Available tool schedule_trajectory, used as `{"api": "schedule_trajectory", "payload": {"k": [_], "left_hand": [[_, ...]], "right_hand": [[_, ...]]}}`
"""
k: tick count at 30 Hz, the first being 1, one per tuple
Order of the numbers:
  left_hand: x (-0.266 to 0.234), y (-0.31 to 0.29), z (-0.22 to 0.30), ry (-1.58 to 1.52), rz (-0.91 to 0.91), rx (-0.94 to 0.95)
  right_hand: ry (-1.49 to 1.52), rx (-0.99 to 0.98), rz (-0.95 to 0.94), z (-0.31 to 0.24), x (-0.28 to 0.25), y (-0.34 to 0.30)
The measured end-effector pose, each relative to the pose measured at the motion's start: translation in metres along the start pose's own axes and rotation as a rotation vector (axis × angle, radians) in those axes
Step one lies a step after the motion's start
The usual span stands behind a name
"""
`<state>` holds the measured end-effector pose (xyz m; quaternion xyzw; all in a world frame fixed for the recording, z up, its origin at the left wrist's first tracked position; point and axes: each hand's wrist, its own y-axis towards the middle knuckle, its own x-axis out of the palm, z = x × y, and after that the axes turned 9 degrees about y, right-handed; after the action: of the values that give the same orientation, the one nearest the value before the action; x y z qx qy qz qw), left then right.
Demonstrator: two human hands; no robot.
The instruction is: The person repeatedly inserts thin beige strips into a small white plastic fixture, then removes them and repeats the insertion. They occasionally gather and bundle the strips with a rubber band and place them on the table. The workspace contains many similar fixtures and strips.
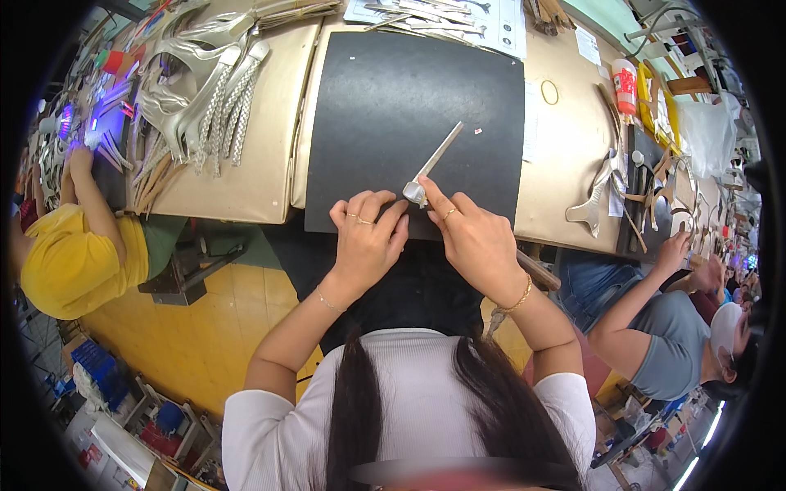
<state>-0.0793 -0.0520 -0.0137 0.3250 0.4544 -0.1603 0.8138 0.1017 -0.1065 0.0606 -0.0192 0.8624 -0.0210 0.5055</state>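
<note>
Strap (441, 153) lies nr front edge of mat (393, 106), R hand (477, 245) on it (can't tell grip), L hand (366, 241) half uncurled, & can't see in red bottle (625, 88).

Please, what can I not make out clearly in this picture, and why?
- Head view: whether the left hand holds anything; its own back and curled fingers hide the palm.
- Head view: the silvery strip's near end; the right hand partly covers it.
- Head view: the reddish shape at the lower edge; blurred and cut off.
</note>
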Motion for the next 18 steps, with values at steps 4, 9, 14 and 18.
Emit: {"api": "schedule_trajectory", "payload": {"k": [4,9,14,18], "left_hand": [[-0.003,0.007,0.004,-0.012,-0.013,0.010],[-0.001,0.026,0.013,-0.051,-0.022,0.055],[0.006,0.048,0.018,-0.009,-0.109,0.117],[0.008,0.054,0.019,0.065,-0.173,0.160]], "right_hand": [[0.092,-0.019,0.125,0.006,-0.010,-0.001],[0.294,-0.030,0.492,0.022,-0.017,0.008],[0.092,0.112,0.133,0.034,-0.009,0.022],[0.180,0.014,0.398,0.035,-0.011,0.022]]}}
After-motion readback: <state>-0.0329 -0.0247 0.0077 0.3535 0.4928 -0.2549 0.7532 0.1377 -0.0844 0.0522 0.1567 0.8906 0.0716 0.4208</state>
